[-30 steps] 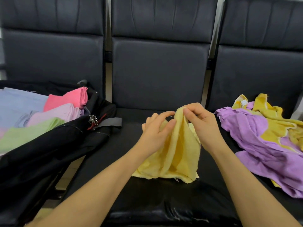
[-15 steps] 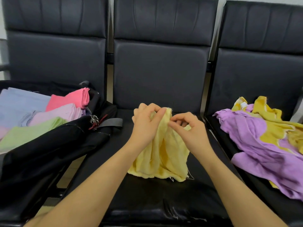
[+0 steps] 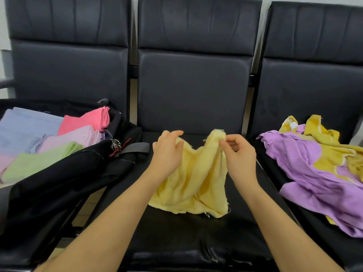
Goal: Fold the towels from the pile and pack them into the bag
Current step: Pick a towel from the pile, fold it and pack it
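A pale yellow towel hangs over the middle black seat, its lower edge bunched on the cushion. My left hand grips its upper left corner. My right hand pinches the upper right corner between thumb and fingers. The top edge sags between the two hands. On the right seat lies the pile: a crumpled purple towel with a mustard yellow towel tangled on top. On the left seat an open black bag holds folded towels in pink, lilac, light blue and green.
Three black padded seats stand in a row with tall backrests. A grey strap and a metal key ring lie at the bag's right edge. The front part of the middle cushion shows scuffed leather.
My hands have moved apart, each holding a top corner, so the yellow towel has spread from a narrow bunch into a wider hanging sheet.
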Action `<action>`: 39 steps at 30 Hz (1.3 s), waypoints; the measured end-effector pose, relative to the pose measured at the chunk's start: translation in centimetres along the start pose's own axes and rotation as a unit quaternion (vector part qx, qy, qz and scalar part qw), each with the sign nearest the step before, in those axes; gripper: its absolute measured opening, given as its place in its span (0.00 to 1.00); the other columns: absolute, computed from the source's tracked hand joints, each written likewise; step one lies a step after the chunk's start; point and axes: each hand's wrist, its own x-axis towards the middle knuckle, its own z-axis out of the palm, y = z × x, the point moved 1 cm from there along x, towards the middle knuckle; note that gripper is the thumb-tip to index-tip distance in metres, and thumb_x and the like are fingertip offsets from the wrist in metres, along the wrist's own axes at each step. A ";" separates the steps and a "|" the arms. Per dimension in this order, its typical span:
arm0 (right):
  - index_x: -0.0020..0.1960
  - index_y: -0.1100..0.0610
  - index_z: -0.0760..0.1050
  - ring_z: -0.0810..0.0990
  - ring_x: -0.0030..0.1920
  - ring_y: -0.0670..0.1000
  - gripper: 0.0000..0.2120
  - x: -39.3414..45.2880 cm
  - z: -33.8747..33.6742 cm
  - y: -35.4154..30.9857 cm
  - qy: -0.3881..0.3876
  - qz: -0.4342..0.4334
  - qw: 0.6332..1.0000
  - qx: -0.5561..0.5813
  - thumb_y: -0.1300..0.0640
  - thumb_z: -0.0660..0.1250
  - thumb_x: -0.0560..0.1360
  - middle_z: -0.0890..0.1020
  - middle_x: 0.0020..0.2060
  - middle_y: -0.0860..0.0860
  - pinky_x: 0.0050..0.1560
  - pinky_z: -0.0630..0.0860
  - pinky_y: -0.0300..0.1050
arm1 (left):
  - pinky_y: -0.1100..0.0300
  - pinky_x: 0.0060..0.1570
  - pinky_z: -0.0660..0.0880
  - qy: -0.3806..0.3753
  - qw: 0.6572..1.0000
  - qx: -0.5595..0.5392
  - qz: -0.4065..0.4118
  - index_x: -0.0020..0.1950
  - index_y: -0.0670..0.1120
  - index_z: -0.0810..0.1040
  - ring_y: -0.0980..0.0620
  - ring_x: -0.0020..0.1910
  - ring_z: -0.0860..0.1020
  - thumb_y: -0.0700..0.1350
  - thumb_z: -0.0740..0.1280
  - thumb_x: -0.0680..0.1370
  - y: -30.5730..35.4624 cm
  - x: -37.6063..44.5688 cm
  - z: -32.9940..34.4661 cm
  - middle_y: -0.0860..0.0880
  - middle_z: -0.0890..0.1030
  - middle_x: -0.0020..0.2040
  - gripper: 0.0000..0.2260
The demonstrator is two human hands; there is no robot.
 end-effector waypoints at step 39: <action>0.47 0.45 0.77 0.72 0.54 0.46 0.02 -3.1 2.4 6.8 -0.297 0.062 0.904 -0.302 0.48 0.67 0.75 0.75 0.48 0.42 0.53 0.55 0.46 | 0.59 0.54 0.52 -0.173 0.979 0.091 -0.060 0.57 0.57 0.77 0.52 0.62 0.63 0.56 0.55 0.81 -7.2 -3.6 8.1 0.59 0.71 0.60 0.13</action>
